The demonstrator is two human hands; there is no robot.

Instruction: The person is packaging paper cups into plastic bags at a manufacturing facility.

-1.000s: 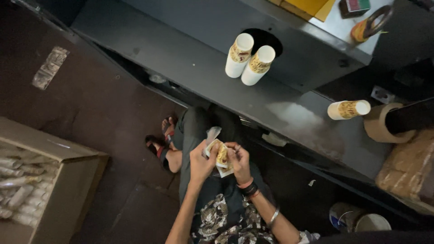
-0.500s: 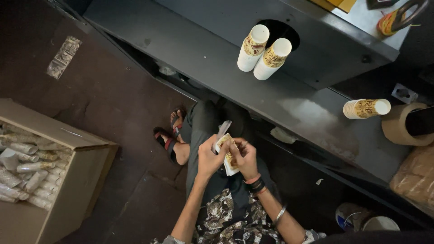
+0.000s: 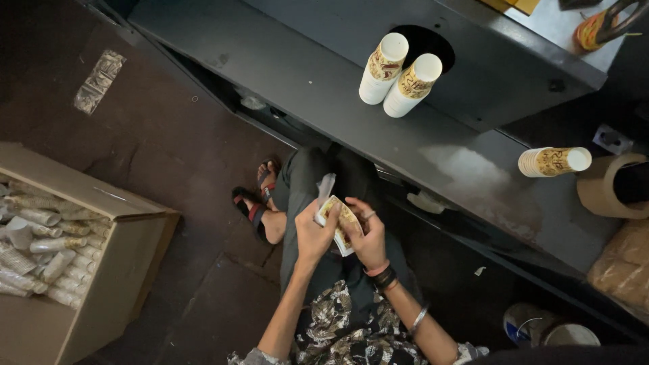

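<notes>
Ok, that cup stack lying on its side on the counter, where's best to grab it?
Grip the lying cup stack around its printed middle, coming down from above. It lies flat on the counter, white base end pointing right near the tape roll, so the rounded sides are free; both hands look busy.

The person wears a dark top with a pale leaf-like print (image 3: 351,328), short sleeves with light cuffs, and dark grey-green trousers (image 3: 304,196). The right wrist carries a pinkish band and dark bands (image 3: 382,276), with a silver bangle (image 3: 419,318) further up the forearm. A ring, perhaps, shows on the right hand (image 3: 365,236). Black sandals with red trim (image 3: 253,209) are on the feet.
</notes>
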